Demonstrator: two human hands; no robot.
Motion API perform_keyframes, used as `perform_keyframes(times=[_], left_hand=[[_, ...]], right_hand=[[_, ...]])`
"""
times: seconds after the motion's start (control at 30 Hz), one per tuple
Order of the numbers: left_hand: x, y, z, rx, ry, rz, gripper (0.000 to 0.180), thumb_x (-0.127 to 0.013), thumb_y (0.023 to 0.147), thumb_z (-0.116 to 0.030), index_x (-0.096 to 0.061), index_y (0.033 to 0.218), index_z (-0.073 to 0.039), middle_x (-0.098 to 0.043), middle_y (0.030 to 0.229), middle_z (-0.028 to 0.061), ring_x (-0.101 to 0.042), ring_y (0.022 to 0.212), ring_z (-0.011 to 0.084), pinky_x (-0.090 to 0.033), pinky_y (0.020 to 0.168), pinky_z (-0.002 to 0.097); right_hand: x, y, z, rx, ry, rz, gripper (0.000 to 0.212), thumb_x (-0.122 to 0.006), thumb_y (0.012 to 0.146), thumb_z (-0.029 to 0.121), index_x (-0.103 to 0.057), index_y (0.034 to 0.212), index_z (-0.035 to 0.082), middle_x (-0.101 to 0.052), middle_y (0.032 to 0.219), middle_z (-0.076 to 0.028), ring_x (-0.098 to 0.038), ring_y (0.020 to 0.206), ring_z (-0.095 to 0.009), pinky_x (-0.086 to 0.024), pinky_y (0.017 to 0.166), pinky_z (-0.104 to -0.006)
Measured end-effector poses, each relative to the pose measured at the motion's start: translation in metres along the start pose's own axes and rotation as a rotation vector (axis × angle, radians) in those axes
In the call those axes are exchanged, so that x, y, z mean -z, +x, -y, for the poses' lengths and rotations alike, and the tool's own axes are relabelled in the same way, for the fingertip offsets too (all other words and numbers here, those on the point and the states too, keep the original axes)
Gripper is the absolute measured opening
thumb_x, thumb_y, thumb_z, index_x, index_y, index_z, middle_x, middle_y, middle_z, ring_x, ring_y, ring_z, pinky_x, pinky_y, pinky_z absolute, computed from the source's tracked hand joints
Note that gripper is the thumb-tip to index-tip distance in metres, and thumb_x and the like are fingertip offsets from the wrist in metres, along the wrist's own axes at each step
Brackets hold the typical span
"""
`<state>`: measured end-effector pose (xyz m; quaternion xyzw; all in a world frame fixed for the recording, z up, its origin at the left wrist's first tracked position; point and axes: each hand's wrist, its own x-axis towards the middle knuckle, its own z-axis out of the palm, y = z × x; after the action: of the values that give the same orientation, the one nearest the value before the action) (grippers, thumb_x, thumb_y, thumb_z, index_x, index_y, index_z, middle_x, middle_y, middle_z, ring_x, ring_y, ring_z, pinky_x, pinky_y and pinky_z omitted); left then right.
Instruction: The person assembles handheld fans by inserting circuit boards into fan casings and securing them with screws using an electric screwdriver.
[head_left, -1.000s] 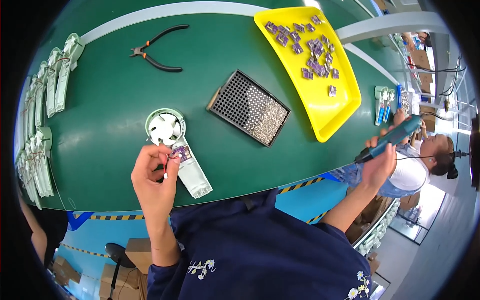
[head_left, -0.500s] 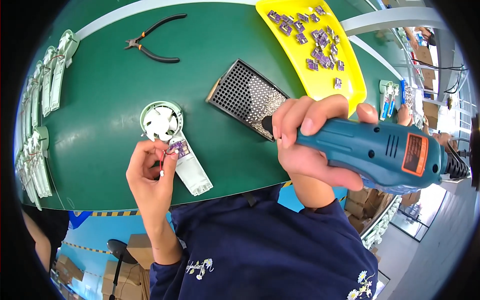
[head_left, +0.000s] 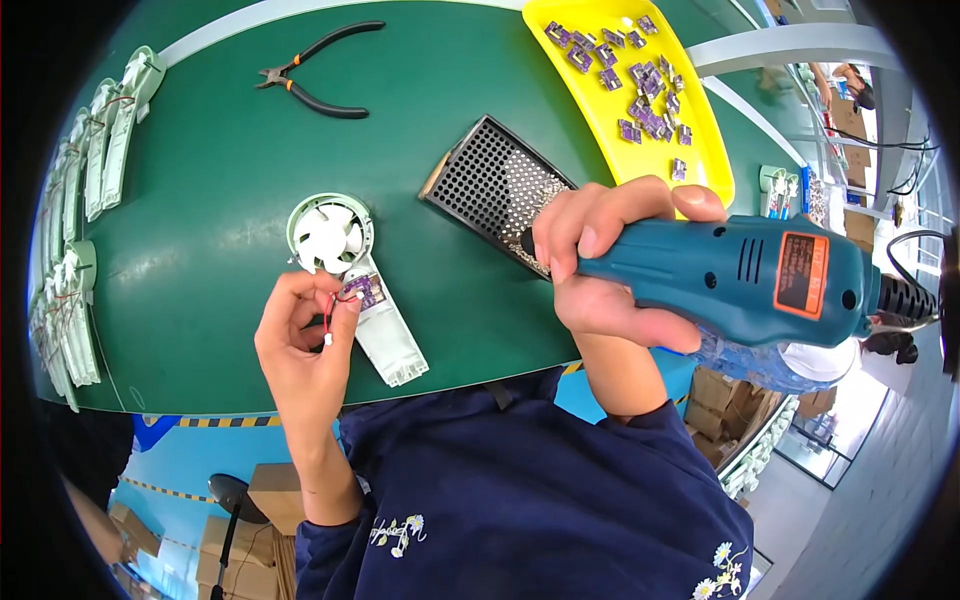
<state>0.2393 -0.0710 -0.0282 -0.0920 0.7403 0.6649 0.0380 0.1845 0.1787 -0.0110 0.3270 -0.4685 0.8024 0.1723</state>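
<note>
A pale green handheld fan shell (head_left: 392,340) lies on the table, its white fan blades (head_left: 328,238) at the far end. Seated in the handle is a small purple circuit board (head_left: 368,290). My left hand (head_left: 300,330) is closed at the board's left side, pinching thin red and black wires (head_left: 329,312); a white plug (head_left: 328,339) dangles below them. My right hand (head_left: 615,250) grips a teal electric screwdriver (head_left: 720,265), tilted with its cord end to the right. Its black nose reaches into a black perforated screw tray (head_left: 475,165), at the small silver screws (head_left: 535,205); the bit tip is hidden.
A yellow tray (head_left: 708,130) of purple circuit boards stands at the far right. Black-handled side cutters (head_left: 325,105) lie at the back. Several pale green fan shells (head_left: 105,150) line the left edge. The screwdriver's cord (head_left: 905,300) runs off right.
My right hand and the screwdriver have moved slightly left and down, the nose further into the screws. My left hand keeps its pinch on the wires. The whole view has shifted a little.
</note>
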Motion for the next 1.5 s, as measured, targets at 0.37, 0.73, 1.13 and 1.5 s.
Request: perform_keyframes(times=[0.37, 0.73, 1.13, 1.5], left_hand=[[0.000, -0.001, -0.005, 0.034, 0.001, -0.004, 0.013, -0.067, 0.085, 0.006, -0.059, 0.094, 0.000, -0.053, 0.079, -0.0026, -0.055, 0.073, 0.0021, -0.047, 0.056, 0.0171], [0.005, 0.003, 0.000, 0.026, -0.027, -0.004, 0.014, -0.070, 0.082, 0.003, -0.061, 0.092, -0.002, -0.054, 0.075, -0.0002, -0.055, 0.069, 0.0045, -0.052, 0.055, 0.0209], [0.004, 0.004, 0.000, -0.002, -0.010, -0.008, 0.018, -0.070, 0.078, 0.006, -0.060, 0.091, -0.003, -0.052, 0.072, 0.0013, -0.054, 0.066, 0.0080, -0.056, 0.057, 0.0241], [0.005, 0.004, 0.007, -0.040, -0.011, -0.002, 0.020, -0.070, 0.076, 0.007, -0.059, 0.088, -0.004, -0.053, 0.072, 0.0048, -0.057, 0.063, 0.0141, -0.053, 0.052, 0.0268]], right_hand=[[-0.037, 0.020, 0.014, 0.124, -0.109, -0.029, 0.092, -0.054, 0.079, 0.079, -0.028, 0.145, 0.019, -0.052, 0.091, -0.008, -0.048, 0.050, -0.019, -0.042, 0.042, -0.0326], [-0.111, 0.004, -0.023, 0.079, 0.022, 0.099, 0.085, -0.059, 0.086, 0.068, -0.026, 0.148, 0.019, -0.050, 0.094, -0.012, -0.050, 0.055, -0.023, -0.045, 0.049, -0.0367], [-0.108, 0.001, -0.025, -0.037, -0.106, 0.238, 0.091, -0.064, 0.077, 0.070, -0.032, 0.146, 0.019, -0.052, 0.091, -0.011, -0.050, 0.053, -0.024, -0.045, 0.050, -0.0404], [-0.119, -0.008, -0.030, -0.063, -0.147, 0.260, 0.081, -0.061, 0.079, 0.069, -0.038, 0.138, 0.020, -0.050, 0.085, -0.009, -0.049, 0.054, -0.023, -0.043, 0.048, -0.0377]])
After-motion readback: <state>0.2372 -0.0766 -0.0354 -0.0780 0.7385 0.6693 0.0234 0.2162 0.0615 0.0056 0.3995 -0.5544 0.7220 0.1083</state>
